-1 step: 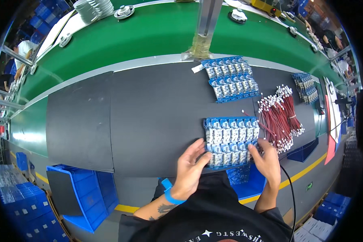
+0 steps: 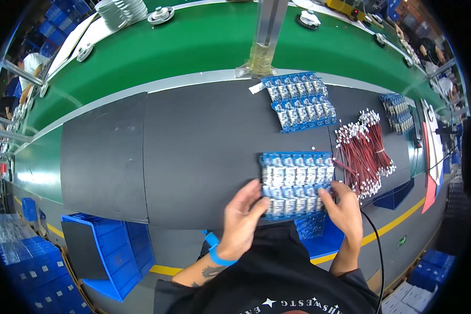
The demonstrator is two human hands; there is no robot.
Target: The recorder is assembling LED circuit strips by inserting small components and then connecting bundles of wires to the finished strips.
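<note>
A blue circuit board panel [image 2: 296, 180] with rows of white components lies near the front edge of the black work surface. It may be a stack; its thickness is hard to judge. My left hand [image 2: 239, 220] grips its left edge, the thumb by the lower left corner. On the opposite side my right hand [image 2: 345, 210] holds the right edge, its thumb resting on top. Just right of the panel is a pile of red wire cables [image 2: 357, 162] with white connectors. Farther back sits another group of blue circuit board panels [image 2: 301, 104].
More board panels [image 2: 396, 114] lie at the far right. A metal post [image 2: 267, 36] stands behind the black surface [image 2: 193, 157], before a green conveyor belt [image 2: 193, 44]. Blue bins [image 2: 112, 256] stand below at left, and a blue bin [image 2: 324, 238] is under the front edge.
The board panel has shifted slightly left, and both my hands have moved with it. Their grip looks the same.
</note>
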